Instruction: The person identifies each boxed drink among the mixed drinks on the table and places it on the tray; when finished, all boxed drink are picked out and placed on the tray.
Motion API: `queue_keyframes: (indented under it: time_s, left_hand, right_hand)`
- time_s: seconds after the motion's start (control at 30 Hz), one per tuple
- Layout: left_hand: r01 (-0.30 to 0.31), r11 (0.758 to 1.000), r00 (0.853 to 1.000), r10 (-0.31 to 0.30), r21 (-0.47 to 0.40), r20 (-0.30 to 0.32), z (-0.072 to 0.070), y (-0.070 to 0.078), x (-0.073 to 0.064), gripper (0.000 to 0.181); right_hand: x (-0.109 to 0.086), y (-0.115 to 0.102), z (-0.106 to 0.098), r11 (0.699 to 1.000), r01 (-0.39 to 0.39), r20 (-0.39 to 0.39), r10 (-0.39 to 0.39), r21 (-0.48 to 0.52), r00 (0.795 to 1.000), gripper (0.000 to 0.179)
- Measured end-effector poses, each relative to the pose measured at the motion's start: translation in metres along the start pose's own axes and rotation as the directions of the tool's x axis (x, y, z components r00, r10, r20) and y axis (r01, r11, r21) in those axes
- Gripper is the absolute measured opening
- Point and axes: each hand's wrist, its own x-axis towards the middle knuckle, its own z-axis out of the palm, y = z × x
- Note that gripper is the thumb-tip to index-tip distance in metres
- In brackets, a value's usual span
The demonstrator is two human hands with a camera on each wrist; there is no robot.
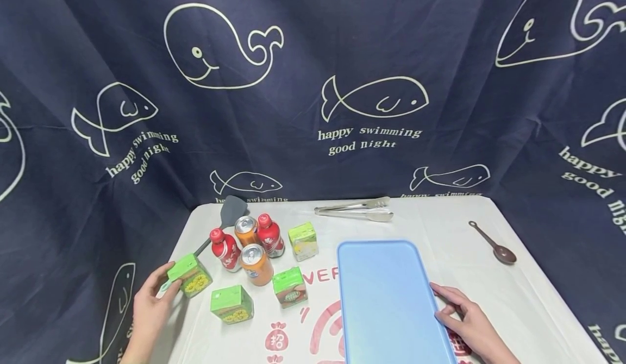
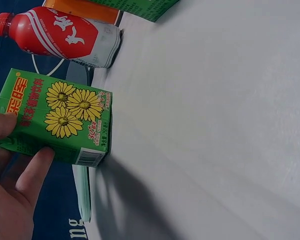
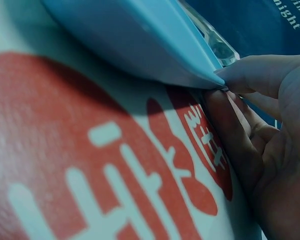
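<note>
1. At nine o'clock on the table [image 1: 411, 220], with twelve at its far edge, a green carton [image 1: 189, 275] printed with yellow flowers sits over the left border; whether it touches the surface cannot be told.
2. The left hand [image 1: 154, 299] has its grip on that carton, thumb and fingers curled round the near end.
3. At one o'clock from the carton lies the dark blade of a spatula [image 1: 233, 212], its turquoise handle end showing beside the fingers.
4. Between two and three o'clock from it cluster two red bottles [image 1: 226, 251] and two orange cans [image 1: 257, 269]; beyond them stands a pale yellow-green carton [image 1: 303, 242].
5. At four o'clock stands a second flower carton [image 1: 232, 305], and at three a carton with a brown picture [image 1: 289, 288].
6. Farther toward three lies a blue tray [image 1: 386, 282]; the right hand [image 1: 467, 316] has its grip pinched on the right rim.
7. The table's white top bears red printing; metal tongs [image 1: 354, 210] lie at its twelve, a brown spoon [image 1: 504, 254] between two and three.
8. Dark blue cloth [image 1: 293, 152] hangs at nine, twelve and three, patterned with pale whales, fish and "happy swimming good night".
</note>
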Motion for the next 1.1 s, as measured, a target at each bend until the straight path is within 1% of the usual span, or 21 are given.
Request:
queue_keyframes:
  time_s: [0.13, 0.23, 0.37, 0.47, 0.57, 0.7, 0.8, 1.0, 1.1]
  left_hand:
    - [-0.031, 0.999, 0.999, 0.030, -0.029, -0.020, -0.002, -0.002, -0.001, 0.050]
    - [-0.041, 0.998, 0.999, 0.040, -0.043, -0.034, -0.004, -0.002, -0.002, 0.050]
    - [-0.057, 0.996, 0.997, 0.054, -0.066, -0.049, -0.007, 0.003, -0.005, 0.052]
    - [-0.075, 0.992, 0.996, 0.071, -0.104, -0.047, -0.009, 0.007, -0.007, 0.052]
    - [-0.065, 0.989, 0.997, 0.060, -0.130, -0.038, -0.010, 0.015, -0.008, 0.051]
    - [-0.024, 0.991, 0.999, 0.021, -0.129, -0.025, -0.011, 0.024, -0.007, 0.051]
    - [-0.018, 0.993, 1.000, 0.016, -0.117, -0.020, -0.013, 0.029, -0.007, 0.053]
    - [-0.060, 0.993, 0.998, 0.059, -0.101, -0.016, -0.017, 0.038, -0.007, 0.052]
    - [-0.084, 0.990, 0.996, 0.083, -0.115, -0.014, -0.019, 0.043, -0.006, 0.051]
  right_hand:
    - [0.001, -0.001, -0.001, 1.000, -0.003, 0.006, 0.003, 0.005, 1.000, 0.059]
    - [0.001, -0.002, -0.001, 1.000, -0.006, 0.008, 0.006, 0.012, 1.000, 0.059]
    - [0.002, -0.003, 0.000, 1.000, -0.024, 0.015, 0.023, 0.016, 1.000, 0.059]
    - [0.002, -0.004, 0.000, 0.999, -0.039, 0.018, 0.039, 0.011, 0.999, 0.060]
    - [0.001, -0.003, 0.000, 0.998, -0.058, 0.014, 0.058, 0.017, 0.998, 0.061]
    - [0.000, -0.003, 0.000, 0.998, -0.059, 0.018, 0.058, 0.026, 0.998, 0.061]
    - [0.001, -0.002, 0.000, 0.999, -0.047, 0.017, 0.047, 0.023, 0.999, 0.061]
    - [0.000, -0.003, 0.000, 0.999, -0.040, 0.013, 0.040, 0.025, 0.999, 0.061]
    - [0.000, -0.002, 0.001, 0.999, -0.033, 0.006, 0.033, 0.017, 0.999, 0.060]
